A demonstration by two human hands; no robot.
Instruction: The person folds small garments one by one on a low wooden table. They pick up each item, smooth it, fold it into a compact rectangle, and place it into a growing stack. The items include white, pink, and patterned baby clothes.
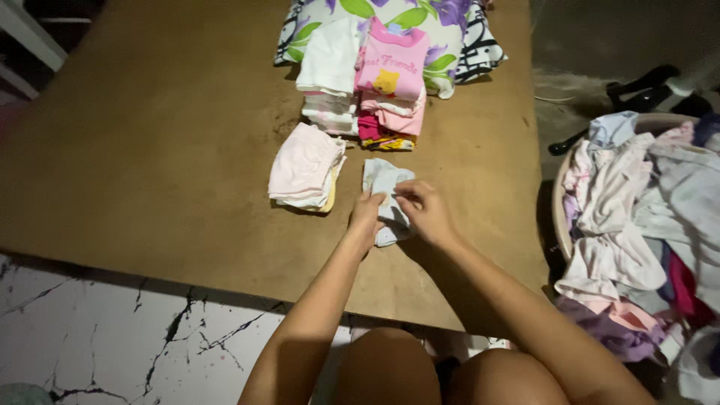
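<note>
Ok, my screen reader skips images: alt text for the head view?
Both hands, left hand and right hand, press a small pale blue garment on a brown board, beside folded clothes stacks and a laundry basket.

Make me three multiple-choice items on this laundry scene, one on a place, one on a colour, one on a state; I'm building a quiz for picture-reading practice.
1. Where does the basket heaped with unfolded clothes stand?
A. on the brown board
B. off the board's right edge
C. behind the flowered cushion

2. What colour is the top folded shirt with a yellow cartoon figure?
A. pink
B. green
C. black

3. How do the hands meet the small pale blue-grey folded garment?
A. both hover clear of it
B. only one touches it
C. both touch it

Answers: 1 B, the basket sits past the brown board; 2 A, its front is plainly pink; 3 C, the left hand and right hand each have a grip on the cloth.
</note>
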